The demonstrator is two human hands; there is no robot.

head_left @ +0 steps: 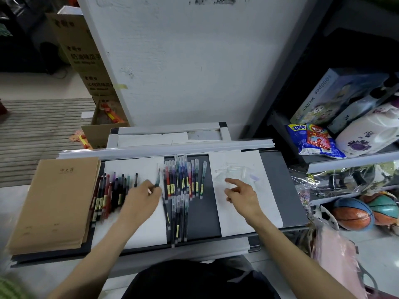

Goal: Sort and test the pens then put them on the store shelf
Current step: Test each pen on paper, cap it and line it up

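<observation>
In the middle of the frame, on the dark tray [274,190], the sorting looks well along. A fan of uncapped pens [110,190] lies left of centre beside the brown notebooks [54,201]. The capped pens [185,175] sit in two rows on the bare strip between the white sheets. The left hand [142,199] has its fingers curled round a teal pen [157,181], right between those groups. The right hand [244,197] holds nothing, index finger stretched toward the clear caps [235,172] on the right sheet. Looks like capping or testing is mid-run. No pens show on the store shelf [349,162] at right, so shelving is yet to come.
</observation>
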